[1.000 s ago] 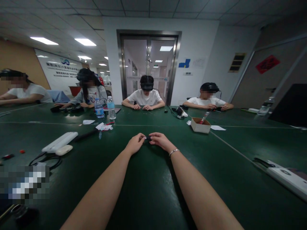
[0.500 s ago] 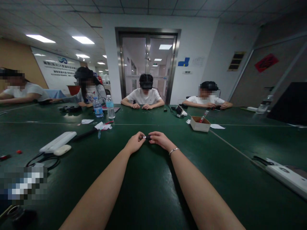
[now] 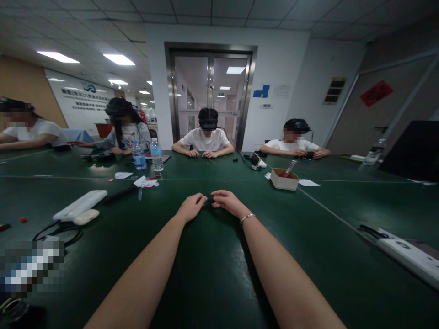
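A small black stick with a silver end (image 3: 209, 199), of the size and look of a USB stick, is between my hands just above the green table (image 3: 219, 265). My left hand (image 3: 191, 206) pinches its silver end between thumb and forefinger. On the other side, the fingertips of my right hand (image 3: 229, 202) close on the black part, and its other fingers are loosely curled. A silver bracelet (image 3: 247, 218) is on my right wrist. My fingers partly cover the stick, so its exact shape is unclear.
A small open box (image 3: 284, 182) stands ahead to the right. Two water bottles (image 3: 157, 155) and paper scraps (image 3: 146, 182) are ahead to the left. White power strips (image 3: 80, 205) lie left and right (image 3: 408, 251). Several people wearing headsets sit across the table.
The view has tilted up slightly, so most things appear a little lower. The silver end shows less between my fingers. Both hands keep nearly the same pose.
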Tool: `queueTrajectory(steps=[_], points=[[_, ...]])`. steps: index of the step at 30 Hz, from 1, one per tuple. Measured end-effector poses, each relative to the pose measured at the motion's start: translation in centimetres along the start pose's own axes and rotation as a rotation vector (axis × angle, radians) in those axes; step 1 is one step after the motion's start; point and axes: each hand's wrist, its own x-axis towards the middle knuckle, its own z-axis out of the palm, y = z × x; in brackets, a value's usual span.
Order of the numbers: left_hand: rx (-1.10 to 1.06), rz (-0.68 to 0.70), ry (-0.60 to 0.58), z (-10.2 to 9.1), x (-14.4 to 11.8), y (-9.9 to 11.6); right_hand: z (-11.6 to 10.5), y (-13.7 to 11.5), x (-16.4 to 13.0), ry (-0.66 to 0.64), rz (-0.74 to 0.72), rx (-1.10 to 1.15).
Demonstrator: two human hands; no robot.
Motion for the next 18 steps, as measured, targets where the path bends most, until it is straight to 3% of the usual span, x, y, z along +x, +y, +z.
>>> queueTrajectory(steps=[9,18], points=[[-0.057,0.072,0.094,-0.03,-0.30,0.66,-0.06,0.18,0.10,-0.005,-0.004,-0.010],[-0.109,0.067,0.030,0.45,0.15,-0.24,0.08,0.14,0.14,-0.018,0.003,-0.014]])
